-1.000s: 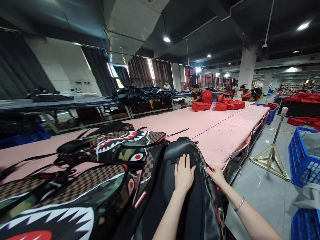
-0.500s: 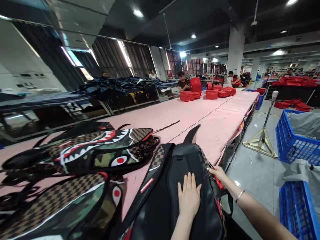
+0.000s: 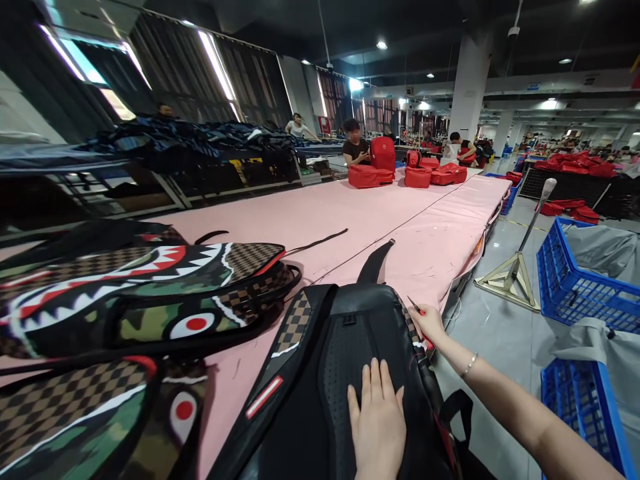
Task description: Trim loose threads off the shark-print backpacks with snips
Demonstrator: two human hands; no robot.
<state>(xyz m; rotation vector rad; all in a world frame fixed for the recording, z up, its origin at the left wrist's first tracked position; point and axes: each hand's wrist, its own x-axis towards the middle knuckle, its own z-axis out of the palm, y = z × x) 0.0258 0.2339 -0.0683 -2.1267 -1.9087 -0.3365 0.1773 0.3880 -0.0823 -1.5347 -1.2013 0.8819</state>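
Observation:
A black backpack with checkered side trim lies back panel up at the near edge of the pink-covered table. My left hand rests flat on its padded back, fingers stretched out. At the bag's right side, beside the checkered edge, my right hand is closed around a pair of thread snips with red handles; the dark pointed blades stick out toward the upper left. A loose red thread shows on the seam just below that hand. One shoulder strap with a red-and-white label runs along the bag's left.
Shark-mouth camouflage backpacks are piled on the left. Beyond the right table edge stand a metal stand with a triangular base and blue crates. Red bags and a co-worker are at the far end.
My right hand has moved a little up the bag's side, and the snips' blades now show above the edge. My left hand stays flat on the back panel. The camera view has shifted right.

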